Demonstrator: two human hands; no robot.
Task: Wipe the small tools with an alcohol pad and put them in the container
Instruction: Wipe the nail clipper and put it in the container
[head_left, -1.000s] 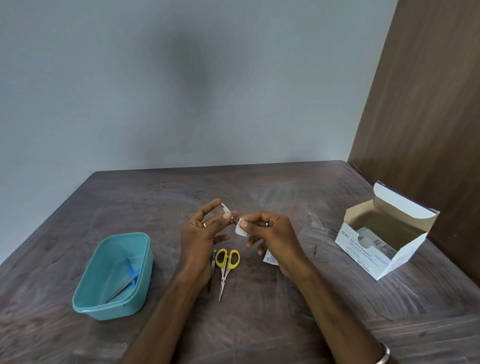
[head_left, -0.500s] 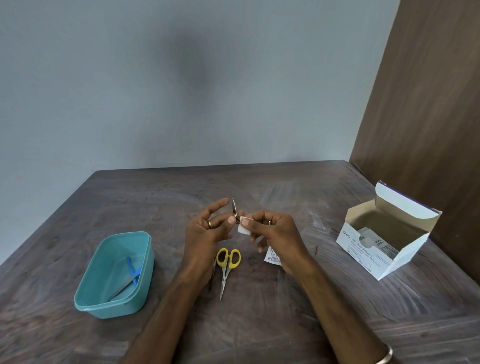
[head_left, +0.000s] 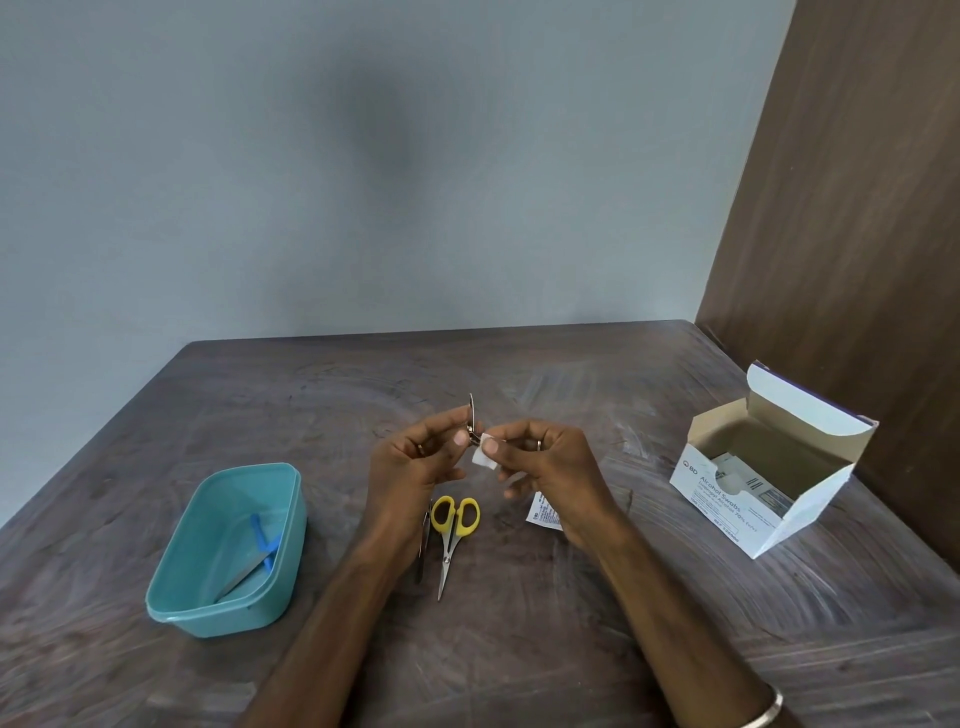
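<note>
My left hand (head_left: 410, 462) pinches a small silver nail clipper (head_left: 472, 422), held upright above the table. My right hand (head_left: 545, 462) holds a white alcohol pad (head_left: 484, 456) pressed against the clipper's lower end. Below the hands, yellow-handled scissors (head_left: 453, 525) lie on the table, with a thin dark tool (head_left: 423, 545) beside them, partly hidden by my left wrist. A teal container (head_left: 176, 587) stands at the left with a blue-handled tool (head_left: 262, 545) inside.
An open white box of alcohol swabs (head_left: 727, 493) stands at the right, near a brown wooden panel. A torn swab wrapper (head_left: 540, 514) lies under my right hand. The dark wooden table (head_left: 311, 395) ends at a grey wall behind.
The clipper has turned from tilted to upright in my left hand, and both hands have shifted slightly while the pad stays against it.
</note>
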